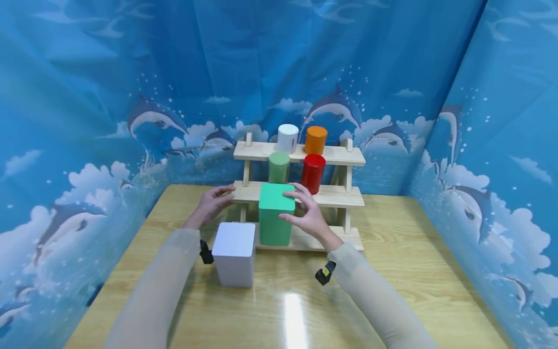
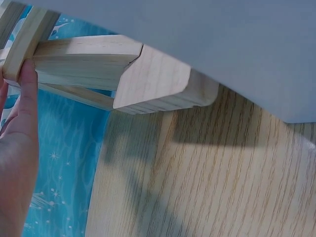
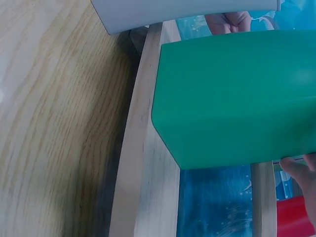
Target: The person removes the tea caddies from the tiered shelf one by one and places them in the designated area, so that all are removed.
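In the head view, a green box (image 1: 275,223) stands upright on the bottom step of a wooden three-tier rack (image 1: 331,196). My right hand (image 1: 307,213) is at its upper right side, fingers spread, with fingertips over the top and the thumb by the front. The right wrist view shows fingertips (image 3: 291,167) right at the edge of the green box (image 3: 232,94). My left hand (image 1: 213,203) grips the left end of the middle step; the left wrist view shows thumb and fingers around the board (image 2: 24,54). A white box (image 1: 234,257) stands on the table before the rack, near my left wrist.
White (image 1: 287,139) and orange (image 1: 316,140) cylinders stand on the top step. Light green (image 1: 279,168) and red (image 1: 313,174) cylinders are on the middle step. A blue dolphin-print curtain (image 1: 244,58) surrounds the wooden table (image 1: 392,271) at the back and sides.
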`<state>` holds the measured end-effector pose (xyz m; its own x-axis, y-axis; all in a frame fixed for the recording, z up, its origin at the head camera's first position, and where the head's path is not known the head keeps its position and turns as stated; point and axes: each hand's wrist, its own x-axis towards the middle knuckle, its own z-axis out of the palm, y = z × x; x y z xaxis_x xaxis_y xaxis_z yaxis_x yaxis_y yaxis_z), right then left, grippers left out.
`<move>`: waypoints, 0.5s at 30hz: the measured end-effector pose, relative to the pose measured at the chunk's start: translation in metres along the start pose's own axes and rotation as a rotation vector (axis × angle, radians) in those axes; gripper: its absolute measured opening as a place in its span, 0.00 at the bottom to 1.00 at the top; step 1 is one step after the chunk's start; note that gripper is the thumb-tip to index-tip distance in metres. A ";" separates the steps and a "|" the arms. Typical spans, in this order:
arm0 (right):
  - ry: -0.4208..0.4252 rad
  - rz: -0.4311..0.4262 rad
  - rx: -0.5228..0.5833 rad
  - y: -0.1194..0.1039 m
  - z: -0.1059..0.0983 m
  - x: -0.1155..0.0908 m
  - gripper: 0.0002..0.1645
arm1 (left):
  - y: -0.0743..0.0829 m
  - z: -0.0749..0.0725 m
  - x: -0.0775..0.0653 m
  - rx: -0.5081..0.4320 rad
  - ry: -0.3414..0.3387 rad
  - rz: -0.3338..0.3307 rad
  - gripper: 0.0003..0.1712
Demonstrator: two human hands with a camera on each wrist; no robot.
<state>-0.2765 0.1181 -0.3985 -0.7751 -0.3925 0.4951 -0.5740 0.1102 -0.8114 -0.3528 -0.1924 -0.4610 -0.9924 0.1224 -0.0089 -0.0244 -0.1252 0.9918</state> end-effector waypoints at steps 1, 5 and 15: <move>0.006 -0.008 0.006 0.000 0.000 -0.001 0.29 | 0.000 0.000 0.000 0.000 -0.001 0.000 0.25; 0.020 -0.055 0.024 -0.001 0.000 -0.002 0.29 | 0.002 0.000 -0.001 -0.004 -0.011 0.005 0.26; 0.124 -0.015 -0.030 -0.007 -0.003 -0.018 0.29 | 0.001 0.000 -0.002 -0.009 -0.016 -0.006 0.27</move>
<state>-0.2593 0.1268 -0.4014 -0.7921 -0.2789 0.5429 -0.5918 0.1335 -0.7949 -0.3504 -0.1925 -0.4603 -0.9902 0.1389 -0.0129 -0.0316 -0.1332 0.9906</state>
